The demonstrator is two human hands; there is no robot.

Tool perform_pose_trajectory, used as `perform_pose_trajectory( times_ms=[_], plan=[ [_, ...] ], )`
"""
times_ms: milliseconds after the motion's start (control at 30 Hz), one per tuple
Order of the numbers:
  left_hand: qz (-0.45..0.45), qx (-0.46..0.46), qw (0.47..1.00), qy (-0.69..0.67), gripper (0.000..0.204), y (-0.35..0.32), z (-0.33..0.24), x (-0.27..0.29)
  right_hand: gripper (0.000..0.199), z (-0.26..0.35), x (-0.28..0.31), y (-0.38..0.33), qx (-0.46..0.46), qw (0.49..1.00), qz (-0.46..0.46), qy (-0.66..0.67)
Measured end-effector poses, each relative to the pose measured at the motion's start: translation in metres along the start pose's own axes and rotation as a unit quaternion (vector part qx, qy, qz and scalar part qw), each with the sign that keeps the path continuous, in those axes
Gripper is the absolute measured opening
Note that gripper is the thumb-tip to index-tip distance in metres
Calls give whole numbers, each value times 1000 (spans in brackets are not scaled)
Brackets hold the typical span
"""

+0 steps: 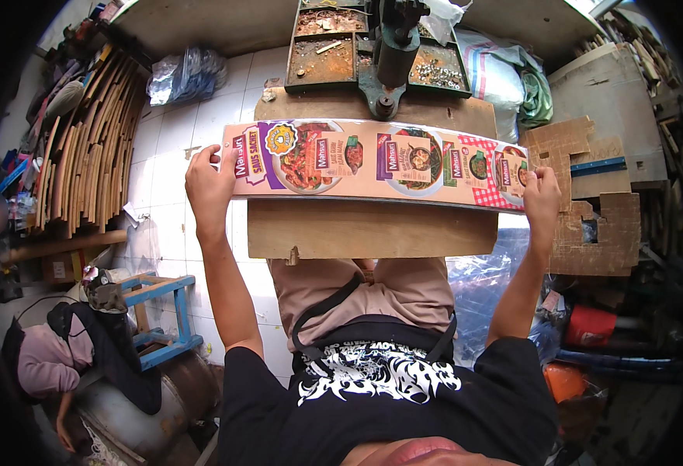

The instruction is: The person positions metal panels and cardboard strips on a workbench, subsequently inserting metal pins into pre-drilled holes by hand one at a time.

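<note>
While both hands pinch it by its short ends, a long printed panel [369, 175] lies crosswise in the upper middle of the frame, picture side up, showing plates of food and a red checked pattern. The left hand [211, 186] grips its left end and the right hand [542, 198] its right end, fingers bent at the edge; what the fingers do underneath is hidden. Below it is a wooden counter [372, 229], though I cannot tell whether the panel touches the wood or is held just over it.

Just beyond, at the top centre, stands a dark metal press [394, 62], with a compartmented tray [322, 86] around it holding small loose bits. A white sack [493, 74] sits at the upper right, near cut brown cardboard [605, 248]. Clear plastic sheeting [481, 279] lies right of the person's legs. Wooden strips [85, 151] are stacked at the upper left, and a blue frame [180, 311] stands at the lower left.
</note>
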State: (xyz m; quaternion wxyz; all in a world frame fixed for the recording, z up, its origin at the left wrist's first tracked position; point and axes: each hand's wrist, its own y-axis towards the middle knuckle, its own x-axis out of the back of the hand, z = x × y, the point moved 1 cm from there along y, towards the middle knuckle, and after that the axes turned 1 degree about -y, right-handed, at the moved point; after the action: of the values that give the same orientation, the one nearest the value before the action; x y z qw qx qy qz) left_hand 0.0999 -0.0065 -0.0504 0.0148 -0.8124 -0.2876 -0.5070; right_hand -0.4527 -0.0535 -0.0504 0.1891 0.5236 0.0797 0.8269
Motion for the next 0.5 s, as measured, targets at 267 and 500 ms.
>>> perform_pose_trajectory(
  times_ms=[267, 500],
  plan=[
    [-9, 29, 999, -32, 40, 2, 3, -3, 22, 0, 2, -14, -127, 982, 44, 131],
    [-37, 36, 997, -65, 35, 5, 11, -13, 21, -27, -14, -14, -124, 976, 3, 181]
  ],
)
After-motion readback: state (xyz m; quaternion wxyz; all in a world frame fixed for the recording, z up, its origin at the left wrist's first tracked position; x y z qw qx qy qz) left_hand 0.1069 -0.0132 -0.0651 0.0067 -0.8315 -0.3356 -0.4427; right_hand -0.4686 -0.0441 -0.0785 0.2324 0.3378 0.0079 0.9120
